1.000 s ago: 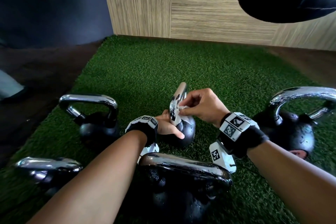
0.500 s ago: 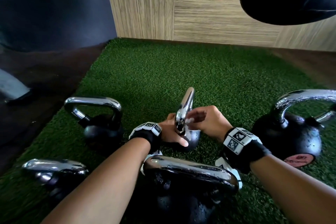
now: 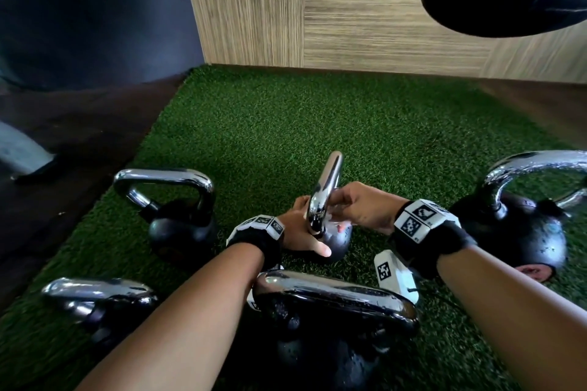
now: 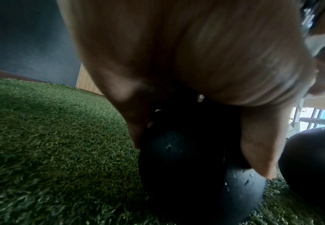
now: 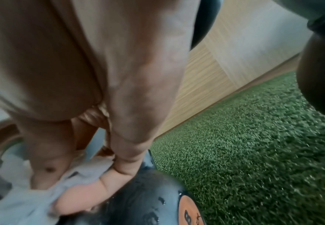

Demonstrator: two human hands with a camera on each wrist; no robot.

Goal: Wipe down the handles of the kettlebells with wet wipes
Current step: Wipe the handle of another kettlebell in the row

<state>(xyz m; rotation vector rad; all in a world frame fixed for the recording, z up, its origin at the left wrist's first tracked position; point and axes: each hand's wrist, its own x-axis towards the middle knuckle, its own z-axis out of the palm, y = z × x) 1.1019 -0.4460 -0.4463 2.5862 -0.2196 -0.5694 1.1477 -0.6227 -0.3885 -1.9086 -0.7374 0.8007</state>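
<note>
Five kettlebells sit on green turf (image 3: 286,124) in the head view, the small kettlebell (image 3: 333,240) central. Left hand (image 3: 301,232) cups its black body, fingers draped around it. Right hand (image 3: 359,206) pinches a white wet wipe (image 5: 29,196) against the lower chrome handle (image 3: 324,194). Only the right wrist view shows the wipe clearly, plus an orange label (image 5: 190,211).
</note>
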